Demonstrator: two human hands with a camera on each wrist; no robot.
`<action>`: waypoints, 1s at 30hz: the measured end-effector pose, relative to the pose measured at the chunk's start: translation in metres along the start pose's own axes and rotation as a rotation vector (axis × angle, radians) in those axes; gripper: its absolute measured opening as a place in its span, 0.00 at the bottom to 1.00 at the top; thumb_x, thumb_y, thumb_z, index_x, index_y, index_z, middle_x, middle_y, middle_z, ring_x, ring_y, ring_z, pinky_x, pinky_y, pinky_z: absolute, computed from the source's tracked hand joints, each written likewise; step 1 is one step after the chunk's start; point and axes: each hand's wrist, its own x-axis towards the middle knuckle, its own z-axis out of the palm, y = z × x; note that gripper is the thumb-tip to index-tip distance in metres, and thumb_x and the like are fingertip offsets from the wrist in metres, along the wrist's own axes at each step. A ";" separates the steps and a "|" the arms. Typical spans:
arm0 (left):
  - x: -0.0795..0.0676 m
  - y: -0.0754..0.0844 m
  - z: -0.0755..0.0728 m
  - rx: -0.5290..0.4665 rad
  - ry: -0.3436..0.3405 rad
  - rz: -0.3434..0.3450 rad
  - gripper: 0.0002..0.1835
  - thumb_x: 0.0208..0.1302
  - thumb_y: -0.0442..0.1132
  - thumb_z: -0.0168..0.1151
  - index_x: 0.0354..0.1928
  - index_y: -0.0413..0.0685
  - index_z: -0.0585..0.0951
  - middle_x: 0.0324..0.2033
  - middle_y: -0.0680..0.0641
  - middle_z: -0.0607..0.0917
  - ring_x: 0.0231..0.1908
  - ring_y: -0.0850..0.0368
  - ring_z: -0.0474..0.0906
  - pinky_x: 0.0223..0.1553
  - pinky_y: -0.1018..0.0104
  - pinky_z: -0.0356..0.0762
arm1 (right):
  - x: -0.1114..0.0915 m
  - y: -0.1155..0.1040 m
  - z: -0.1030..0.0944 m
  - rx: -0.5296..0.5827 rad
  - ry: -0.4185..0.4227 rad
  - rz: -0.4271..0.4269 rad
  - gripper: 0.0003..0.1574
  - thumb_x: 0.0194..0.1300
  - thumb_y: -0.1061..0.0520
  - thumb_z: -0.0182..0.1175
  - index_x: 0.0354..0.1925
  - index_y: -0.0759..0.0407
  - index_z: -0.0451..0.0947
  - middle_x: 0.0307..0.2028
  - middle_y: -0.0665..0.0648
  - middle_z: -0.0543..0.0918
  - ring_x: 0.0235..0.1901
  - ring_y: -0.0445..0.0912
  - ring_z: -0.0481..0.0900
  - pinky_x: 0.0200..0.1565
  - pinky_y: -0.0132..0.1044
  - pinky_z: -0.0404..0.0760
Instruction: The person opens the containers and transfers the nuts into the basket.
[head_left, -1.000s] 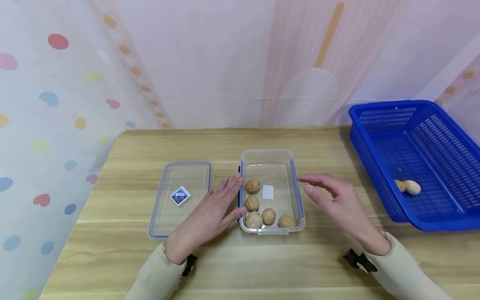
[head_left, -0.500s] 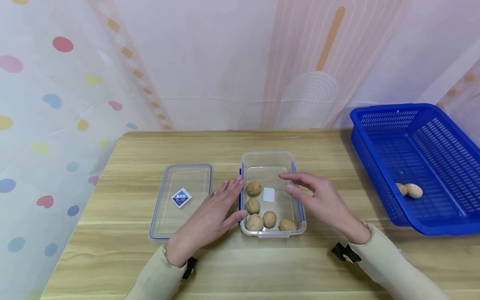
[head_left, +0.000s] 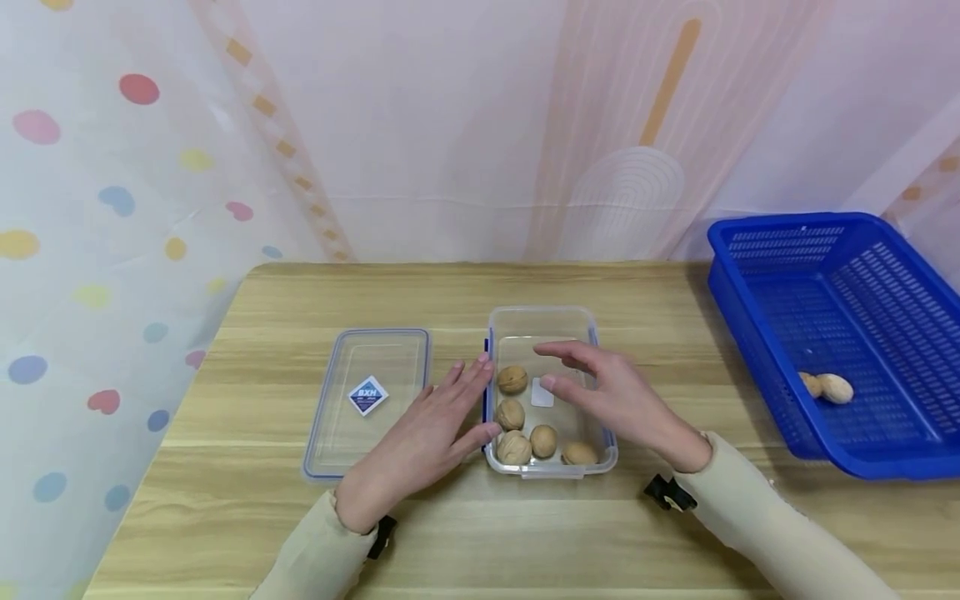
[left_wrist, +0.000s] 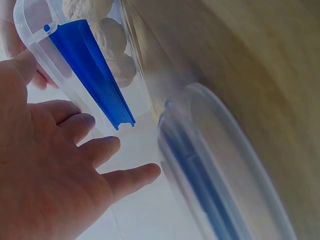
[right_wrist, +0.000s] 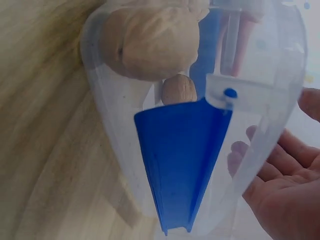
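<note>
A clear plastic food container (head_left: 551, 312) stands uncovered on the table, with several walnuts (head_left: 512, 380) inside along its left and near sides. My left hand (head_left: 420, 433) lies spread at its left wall, fingertips and thumb right at the rim. In the left wrist view a blue clip (left_wrist: 92, 75) hangs down beside these fingers. Over the container's right side reaches my right hand (head_left: 622, 396), thumb and forefinger apart, nothing between them. Another blue clip (right_wrist: 182, 155) hangs on the near wall in the right wrist view.
The container's blue-edged lid (head_left: 393, 350) lies flat to the left, partly under my left hand in the head view. At the right stands a blue mesh basket (head_left: 757, 333) holding a few nuts (head_left: 836, 388). A patterned curtain (head_left: 450, 125) hangs behind the table.
My right hand has moved left, from beside the container's right rim to over its inside. The left hand has stayed at the left rim. The walnuts lie as before.
</note>
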 end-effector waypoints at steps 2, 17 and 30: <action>0.000 0.000 0.000 -0.004 0.000 0.002 0.42 0.78 0.63 0.50 0.83 0.51 0.52 0.81 0.51 0.49 0.80 0.41 0.46 0.72 0.29 0.53 | 0.003 -0.001 0.002 0.010 -0.028 0.000 0.31 0.75 0.43 0.63 0.70 0.52 0.76 0.67 0.54 0.79 0.66 0.58 0.76 0.66 0.59 0.74; -0.001 0.001 0.001 0.016 0.015 0.014 0.42 0.78 0.61 0.51 0.83 0.49 0.53 0.81 0.50 0.51 0.80 0.42 0.45 0.72 0.27 0.52 | 0.030 -0.002 0.013 -0.078 -0.182 -0.007 0.35 0.74 0.47 0.65 0.71 0.63 0.72 0.70 0.59 0.76 0.69 0.57 0.72 0.69 0.56 0.71; 0.000 0.001 -0.001 0.034 0.013 0.022 0.42 0.78 0.61 0.52 0.83 0.48 0.53 0.81 0.49 0.52 0.80 0.41 0.46 0.71 0.28 0.54 | 0.050 0.001 0.020 -0.133 -0.234 0.039 0.40 0.70 0.50 0.69 0.72 0.63 0.70 0.69 0.63 0.76 0.67 0.59 0.75 0.66 0.55 0.76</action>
